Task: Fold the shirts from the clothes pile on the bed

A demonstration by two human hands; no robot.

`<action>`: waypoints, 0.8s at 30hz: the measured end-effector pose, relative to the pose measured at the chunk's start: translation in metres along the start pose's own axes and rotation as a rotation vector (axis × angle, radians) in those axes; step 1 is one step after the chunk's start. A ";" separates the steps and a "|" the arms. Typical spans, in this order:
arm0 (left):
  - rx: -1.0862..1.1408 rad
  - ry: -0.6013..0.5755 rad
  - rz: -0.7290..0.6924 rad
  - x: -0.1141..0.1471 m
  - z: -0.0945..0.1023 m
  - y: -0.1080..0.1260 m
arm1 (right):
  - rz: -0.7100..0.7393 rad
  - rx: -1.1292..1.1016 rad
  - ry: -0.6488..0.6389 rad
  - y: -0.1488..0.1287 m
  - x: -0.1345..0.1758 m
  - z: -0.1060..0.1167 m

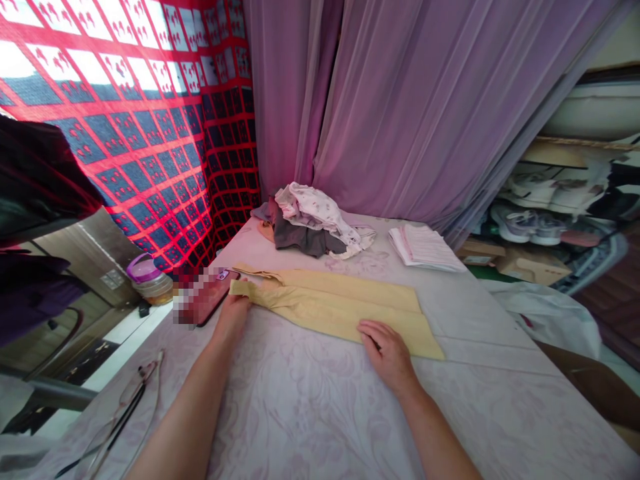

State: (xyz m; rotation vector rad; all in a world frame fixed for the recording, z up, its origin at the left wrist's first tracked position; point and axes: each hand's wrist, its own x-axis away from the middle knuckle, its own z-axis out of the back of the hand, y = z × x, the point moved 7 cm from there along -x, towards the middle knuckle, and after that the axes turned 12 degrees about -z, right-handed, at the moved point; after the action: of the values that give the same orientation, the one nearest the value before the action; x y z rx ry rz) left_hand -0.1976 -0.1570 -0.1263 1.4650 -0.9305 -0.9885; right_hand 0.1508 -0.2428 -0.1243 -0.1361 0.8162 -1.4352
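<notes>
A pale yellow garment (pixel 340 303), folded into a long strip, lies across the middle of the cloth-covered table (pixel 290 400). My left hand (pixel 235 310) is closed on its narrow left end, the fingers partly hidden under the fabric. Resting on the near edge towards the garment's wide right end is my right hand (pixel 387 350), fingers slightly bent and thumb apart from them, with no cloth visibly gripped. A phone in a reddish case (pixel 207 300), partly blurred out, lies just left of my left hand.
Crumpled clothes (pixel 315 223) are heaped at the back beside a folded white striped cloth (pixel 423 247). Glasses (pixel 133 387) and cables (pixel 113 433) lie at the front left. Purple curtains (pixel 390 107) hang behind; a shoe rack (pixel 550 200) stands at the right.
</notes>
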 end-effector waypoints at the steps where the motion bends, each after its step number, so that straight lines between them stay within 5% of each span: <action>1: -0.021 -0.036 -0.016 0.000 0.001 0.001 | 0.000 -0.001 -0.001 0.000 0.000 0.000; 6: -0.275 -0.320 -0.100 0.001 0.003 0.005 | 0.001 0.002 -0.004 -0.001 0.000 0.000; 16: -0.546 -0.243 0.097 -0.005 0.022 -0.017 | 0.013 0.005 0.008 0.000 0.000 0.000; 20: -0.394 -0.170 0.142 0.003 0.017 -0.008 | 0.011 0.007 0.003 0.000 0.000 0.000; 24: 0.147 -0.118 0.246 0.014 -0.006 0.001 | 0.007 0.004 0.001 -0.001 0.000 0.000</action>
State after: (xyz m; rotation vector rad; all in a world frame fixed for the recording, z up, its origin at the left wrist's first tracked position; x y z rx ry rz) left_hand -0.1872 -0.1682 -0.1262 1.3836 -1.2602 -0.8456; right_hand 0.1501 -0.2430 -0.1240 -0.1300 0.8139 -1.4304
